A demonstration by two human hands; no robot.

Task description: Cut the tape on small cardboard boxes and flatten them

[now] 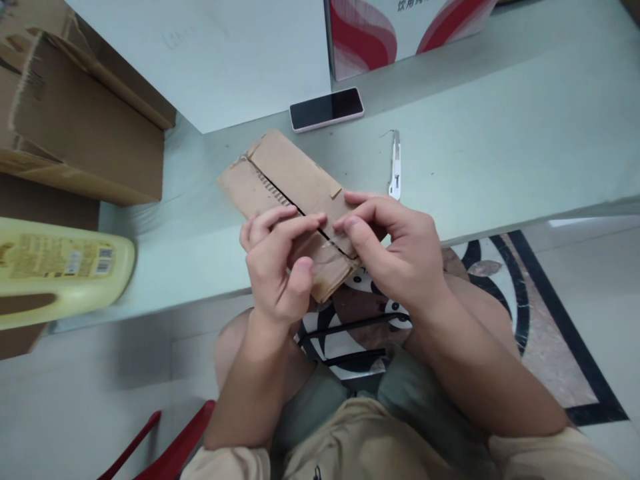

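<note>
A small brown cardboard box (295, 163) lies tilted at the near edge of the table, its near end jutting out over my lap. A dark open seam runs lengthwise between its two top flaps, and corrugated edging shows along part of it. My left hand (280, 260) grips the near-left side, with curled fingers lying on the left flap by the seam. On the right side, my right hand (393, 243) has its thumb and bent fingers on the right flap, close to the seam. The box's underside and contents are hidden.
Beyond the box lies a phone (327, 110), with a slim white cutter (395, 170) to its right. A large white box (225, 60) and a red-and-white carton (370, 40) stand behind. Cardboard boxes (100, 127) and a yellow jug (115, 267) are at left.
</note>
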